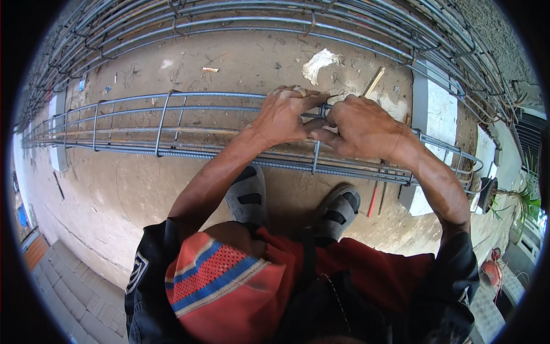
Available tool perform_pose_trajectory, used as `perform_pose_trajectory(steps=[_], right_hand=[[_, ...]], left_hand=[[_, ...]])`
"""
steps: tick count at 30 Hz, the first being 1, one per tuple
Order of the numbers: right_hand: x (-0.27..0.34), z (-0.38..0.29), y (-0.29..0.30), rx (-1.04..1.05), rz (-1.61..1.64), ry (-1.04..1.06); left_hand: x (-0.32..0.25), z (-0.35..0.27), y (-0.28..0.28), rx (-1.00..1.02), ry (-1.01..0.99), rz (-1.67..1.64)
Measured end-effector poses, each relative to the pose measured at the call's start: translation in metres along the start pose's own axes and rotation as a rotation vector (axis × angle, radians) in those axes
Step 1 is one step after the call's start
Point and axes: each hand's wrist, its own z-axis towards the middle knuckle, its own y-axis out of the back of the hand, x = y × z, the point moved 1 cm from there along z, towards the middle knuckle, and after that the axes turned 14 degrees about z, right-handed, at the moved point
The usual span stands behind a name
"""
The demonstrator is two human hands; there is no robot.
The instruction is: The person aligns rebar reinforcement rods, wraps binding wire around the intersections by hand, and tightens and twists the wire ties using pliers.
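Note:
A long rebar cage [234, 160] of ribbed steel bars and bent stirrups lies crosswise in front of my feet. My left hand [285, 112] grips its upper bar from the left, a ring on one finger. From the other side, my right hand [365, 124] closes on the same spot with its fingers curled. Between the two sets of fingertips is a steel stirrup [316, 157], where it meets the upper bar. A thin dark tie wire [338, 94] sticks up just above my fingers. What the curled fingers cover is hidden.
More rebar cages [240, 19] span the far side. White blocks [440, 107] stand beneath the cage's right end. A wooden stick [374, 81], a torn white scrap [320, 64] and wire bits litter the concrete floor. A red rod [373, 200] lies near my right sandal [341, 210].

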Motion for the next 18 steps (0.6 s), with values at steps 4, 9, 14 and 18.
perform_pose_trajectory(steps=[4,9,14,18], right_hand=[[0.007,-0.003,0.029,-0.406,-0.134,0.164],[-0.02,0.017,0.011,-0.119,-0.251,0.135],[-0.033,0.015,0.002,-0.212,-0.165,0.053],[-0.023,0.003,-0.018,-0.164,0.019,-0.052]], left_hand=[[0.002,-0.009,-0.011,-0.14,-0.065,0.221],[0.0,-0.008,-0.031,-0.381,-0.171,0.282],[-0.006,-0.006,-0.026,-0.488,-0.207,0.219],[0.002,-0.004,-0.013,-0.313,-0.005,-0.012]])
